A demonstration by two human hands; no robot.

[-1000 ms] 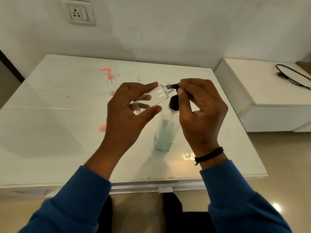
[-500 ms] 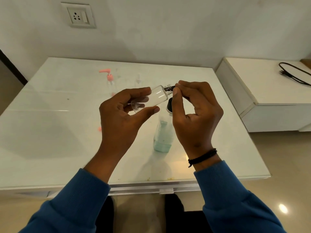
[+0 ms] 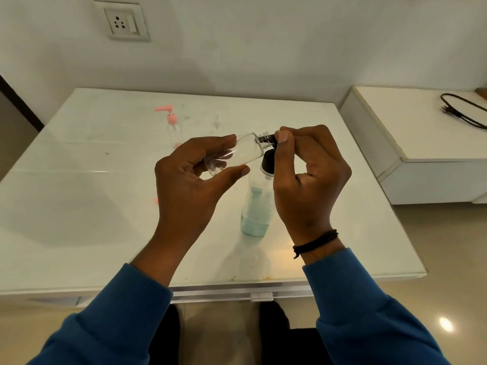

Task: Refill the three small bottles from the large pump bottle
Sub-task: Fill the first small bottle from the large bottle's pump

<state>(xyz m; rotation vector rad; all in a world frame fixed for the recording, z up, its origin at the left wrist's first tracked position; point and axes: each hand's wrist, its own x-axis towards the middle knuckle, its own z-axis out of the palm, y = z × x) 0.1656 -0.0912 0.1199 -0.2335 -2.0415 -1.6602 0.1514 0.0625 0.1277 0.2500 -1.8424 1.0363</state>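
A: What are the hands doing?
B: Left hand (image 3: pixel 189 177) grips a clear, empty small bottle (image 3: pixel 238 156), tilted; right hand (image 3: pixel 307 172) pinches the pump nozzle (image 3: pixel 272 140) at its neck.
A: Progress?
B: Seemingly early. The pump bottle (image 3: pixel 257 209) stands behind, nearly drained; a pink-topped bottle (image 3: pixel 172 126) waits farther back on the bench (image 3: pixel 79 206).

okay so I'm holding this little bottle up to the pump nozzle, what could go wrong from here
1. The small clear bottle is tilted nearly flat in your left hand, so liquid could run back out of its threaded neck.
2. Your right hand hides the black pump nozzle at the mouth; a misaligned spout may squirt onto the white glass table.
3. Nothing steadies the large clear pump bottle of teal liquid; pressing might tip it.
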